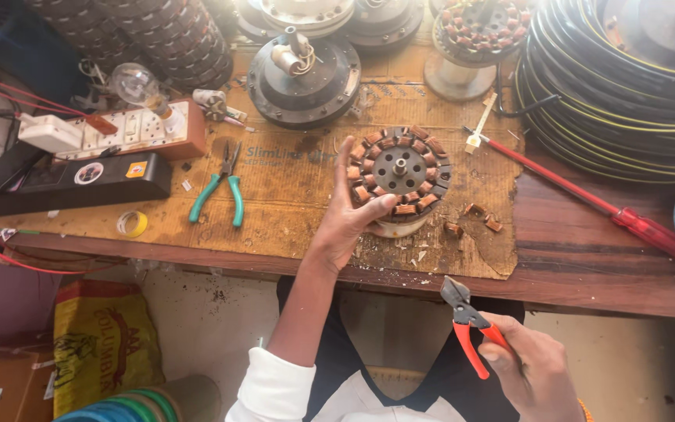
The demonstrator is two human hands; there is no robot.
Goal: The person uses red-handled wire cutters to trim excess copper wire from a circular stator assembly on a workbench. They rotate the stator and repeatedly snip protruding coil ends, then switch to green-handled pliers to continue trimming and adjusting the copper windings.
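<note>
Far left of bench: a black box lies flat beside a wooden switchboard with a clear bulb standing in it; a small roll of yellow tape sits near the bench edge
Left of centre: green-handled pliers lie on the cardboard sheet, untouched, well apart from either hand
Left hand: the left hand reaches up over the bench edge; its fingers are spread and pressed against the near-left side of the stator, thumb tip on the winding ring; gripping it, not wrapped round it
Stator: the copper-wound stator stands upright on the cardboard, shaft pointing up, at mid-bench; it touches the left hand and sits well above and left of the right hand
Behind it: a dark round motor housing rests further back
Right hand: the right hand hangs below the bench edge, closed round the red-handled cutters; their jaws point up towards the bench, clear of the stator
Right of bench: a long red screwdriver lies slantwise; coiled black rings are stacked beyond it
</note>
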